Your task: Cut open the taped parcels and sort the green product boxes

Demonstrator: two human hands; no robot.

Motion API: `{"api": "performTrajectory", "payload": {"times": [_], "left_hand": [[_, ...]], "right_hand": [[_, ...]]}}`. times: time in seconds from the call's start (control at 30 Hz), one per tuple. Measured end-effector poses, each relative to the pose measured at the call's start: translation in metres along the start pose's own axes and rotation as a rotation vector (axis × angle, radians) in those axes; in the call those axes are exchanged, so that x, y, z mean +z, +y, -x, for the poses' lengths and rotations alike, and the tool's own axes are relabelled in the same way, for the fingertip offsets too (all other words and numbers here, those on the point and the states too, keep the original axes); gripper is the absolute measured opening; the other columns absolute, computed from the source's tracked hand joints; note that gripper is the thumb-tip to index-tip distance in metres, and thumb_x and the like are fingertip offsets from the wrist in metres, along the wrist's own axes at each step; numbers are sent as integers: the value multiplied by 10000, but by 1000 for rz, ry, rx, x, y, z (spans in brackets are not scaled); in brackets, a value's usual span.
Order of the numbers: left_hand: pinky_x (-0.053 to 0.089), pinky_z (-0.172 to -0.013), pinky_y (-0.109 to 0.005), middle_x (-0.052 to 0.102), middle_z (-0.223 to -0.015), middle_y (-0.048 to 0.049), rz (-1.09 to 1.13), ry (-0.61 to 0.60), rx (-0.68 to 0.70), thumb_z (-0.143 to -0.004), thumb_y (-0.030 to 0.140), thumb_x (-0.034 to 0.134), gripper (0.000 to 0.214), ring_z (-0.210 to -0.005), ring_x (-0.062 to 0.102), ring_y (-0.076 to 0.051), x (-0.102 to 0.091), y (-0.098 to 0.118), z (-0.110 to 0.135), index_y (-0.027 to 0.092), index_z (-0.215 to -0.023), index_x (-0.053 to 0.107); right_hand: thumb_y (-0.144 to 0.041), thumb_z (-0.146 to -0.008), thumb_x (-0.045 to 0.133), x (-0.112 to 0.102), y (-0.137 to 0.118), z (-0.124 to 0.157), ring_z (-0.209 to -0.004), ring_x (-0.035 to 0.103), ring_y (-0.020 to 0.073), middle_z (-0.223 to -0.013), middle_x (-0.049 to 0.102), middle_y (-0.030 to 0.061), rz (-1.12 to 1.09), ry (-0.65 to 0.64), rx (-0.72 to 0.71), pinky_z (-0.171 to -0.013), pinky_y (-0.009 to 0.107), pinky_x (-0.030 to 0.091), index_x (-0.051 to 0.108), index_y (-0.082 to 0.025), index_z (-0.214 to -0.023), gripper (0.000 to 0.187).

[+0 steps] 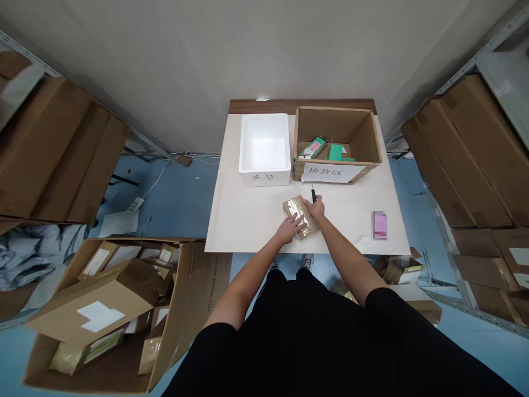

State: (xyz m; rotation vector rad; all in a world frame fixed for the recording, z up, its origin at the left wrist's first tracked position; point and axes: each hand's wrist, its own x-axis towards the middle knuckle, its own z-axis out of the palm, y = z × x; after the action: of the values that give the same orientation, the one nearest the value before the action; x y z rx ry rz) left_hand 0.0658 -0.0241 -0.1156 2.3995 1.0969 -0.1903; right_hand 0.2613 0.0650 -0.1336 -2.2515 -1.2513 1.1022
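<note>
A small brown parcel point(298, 214) wrapped in clear tape lies on the white table point(248, 215), near its front edge. My left hand point(288, 229) rests flat on the parcel's near left side, fingers stretched out. My right hand point(316, 208) is closed round a dark pen with a yellow tip point(313, 194), held at the parcel's right edge with the tip pointing away from me.
Behind the parcel stand a white foam box point(264, 148) and an open cardboard box point(336, 143) holding green and pink packets, both with paper labels. A pink item point(379, 225) lies at the right. Cardboard boxes fill the shelves on both sides and the floor box point(107, 309).
</note>
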Motion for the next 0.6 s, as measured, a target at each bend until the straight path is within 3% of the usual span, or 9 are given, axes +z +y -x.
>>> {"api": "performTrajectory", "payload": {"times": [0.1,0.2,0.27,0.33,0.43,0.53,0.6], "left_hand": [[285,-1279,-466,470,-1696,-56,14,-37,113,-898,149,716,669,-1646,277,-300,-4,-6,-15,385,-1513,599],[308,-1264,-454,587,-1571,-74,3,7,114,-898,170,741,559,-1598,356,-293,-3,-10,-25,363,-1418,672],[303,-1267,-462,629,-1487,-105,-10,53,91,-903,196,751,518,-1551,401,-304,0,-10,-26,328,-1400,684],[286,-1278,-480,648,-1416,-142,-25,78,26,-923,260,758,485,-1488,453,-321,5,-5,-25,274,-1402,682],[311,-1267,-495,627,-1414,-186,-34,100,-180,-946,381,759,542,-1442,487,-342,13,7,-21,202,-1443,640],[360,-1237,-499,489,-1614,-194,-15,138,-388,-972,419,733,578,-1541,393,-365,19,17,-22,213,-1493,588],[354,-1245,-514,381,-1719,-168,0,137,-452,-980,407,728,571,-1600,317,-373,19,20,-24,237,-1504,576]], "right_hand": [[-614,-849,759,-11,43,34,-1081,711,306,-1190,754,105,-11,5,-17,-826,334,546,498,-255,-1281,620],[-636,-820,758,-10,86,65,-1044,735,301,-1127,761,86,22,-11,12,-796,323,551,511,-266,-1243,614],[-641,-833,730,-5,97,73,-1014,743,298,-1099,762,85,48,-26,51,-770,324,554,518,-264,-1229,586],[-628,-852,707,2,90,67,-1007,742,294,-1094,762,89,56,-14,63,-767,322,554,522,-256,-1239,567],[-582,-866,711,12,60,44,-1036,731,290,-1108,759,97,63,1,5,-813,324,552,537,-242,-1265,553],[-583,-909,672,15,34,25,-1007,730,274,-1046,758,76,43,-53,-72,-824,323,558,553,-247,-1276,512],[-606,-975,569,11,31,22,-902,738,244,-957,748,44,-33,-110,-83,-779,307,568,530,-256,-1309,485]]}}
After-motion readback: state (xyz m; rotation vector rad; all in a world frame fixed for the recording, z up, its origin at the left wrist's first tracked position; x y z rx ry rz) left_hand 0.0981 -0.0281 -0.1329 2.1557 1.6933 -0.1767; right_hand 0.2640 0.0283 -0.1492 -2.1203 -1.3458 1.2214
